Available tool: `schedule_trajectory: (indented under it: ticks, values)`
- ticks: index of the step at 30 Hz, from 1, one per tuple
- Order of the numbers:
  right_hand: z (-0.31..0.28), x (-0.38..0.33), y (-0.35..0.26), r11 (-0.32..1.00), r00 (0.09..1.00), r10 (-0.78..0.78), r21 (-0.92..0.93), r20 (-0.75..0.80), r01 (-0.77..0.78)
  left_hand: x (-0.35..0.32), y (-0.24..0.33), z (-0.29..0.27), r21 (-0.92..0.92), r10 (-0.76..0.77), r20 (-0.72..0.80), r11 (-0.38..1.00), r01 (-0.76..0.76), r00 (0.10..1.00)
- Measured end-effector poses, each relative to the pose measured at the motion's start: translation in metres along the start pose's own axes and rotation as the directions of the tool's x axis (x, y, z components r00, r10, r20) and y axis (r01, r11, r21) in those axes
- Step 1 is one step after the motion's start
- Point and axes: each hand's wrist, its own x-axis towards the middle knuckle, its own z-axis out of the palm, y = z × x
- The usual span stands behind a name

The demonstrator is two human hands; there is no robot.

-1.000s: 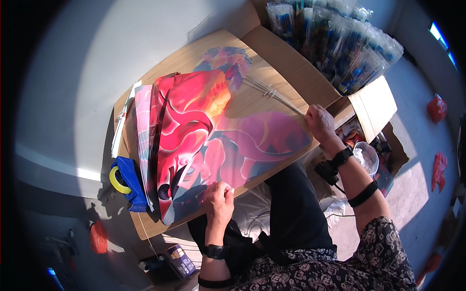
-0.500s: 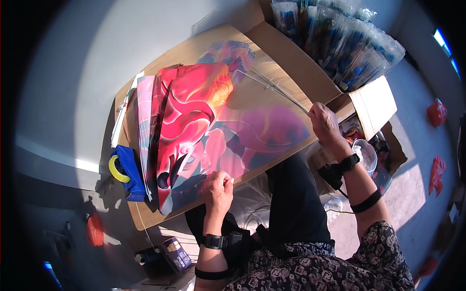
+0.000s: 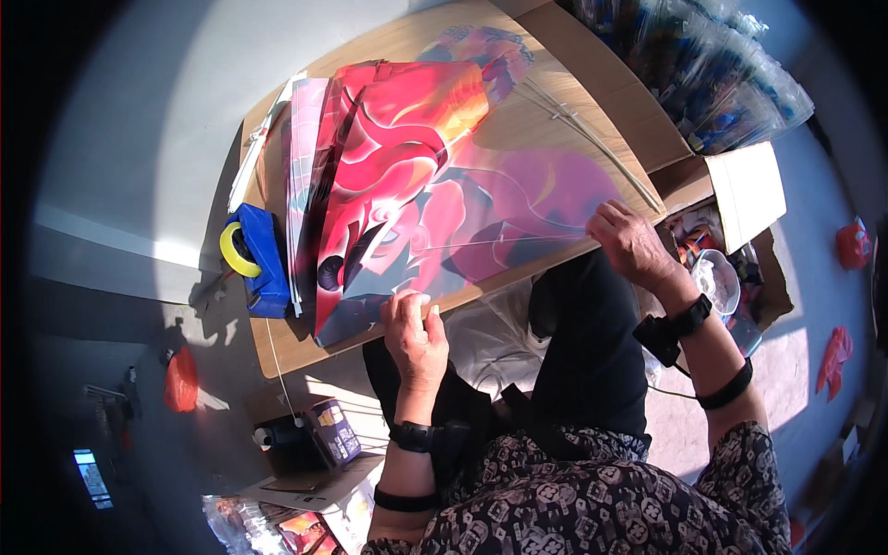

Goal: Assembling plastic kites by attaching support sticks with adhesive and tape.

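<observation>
Right hand (image 3: 634, 242) is now pinching a single stick (image 3: 509, 243) over the sheet (image 3: 555, 185), leaving the bundle (image 3: 610, 157) beyond; left hand (image 3: 415, 342) is clenching.

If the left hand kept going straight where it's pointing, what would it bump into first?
Probably the colourful printed sheet, which lies just past the knuckles of the left hand. I can't tell if they already touch.

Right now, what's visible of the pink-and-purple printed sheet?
The printed sheet looks thin and smooth, material uncertain, its curling shapes pink, purple and grey. It lies flat on the wood-look table, its left overlapped by red printed sheets. A thin pale line crosses it. The left hand is at its near edge, the right hand at its right corner; touch unclear.
</observation>
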Motion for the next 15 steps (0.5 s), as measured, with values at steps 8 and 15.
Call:
schedule_trajectory:
  ticks: [8, 15]
  values:
    - [0.02, 0.02, -0.002, 0.996, 0.997, -0.076, -0.047, -0.029, 0.074, -0.013, 0.014, -0.001, 0.264, 0.048, 0.208, 0.959, -0.104, 0.977]
    - [0.03, 0.02, -0.009, 0.999, 0.999, -0.029, -0.031, -0.032, 0.028, -0.015, 0.012, 0.005, 0.288, 0.013, 0.248, 0.954, -0.087, 0.969]
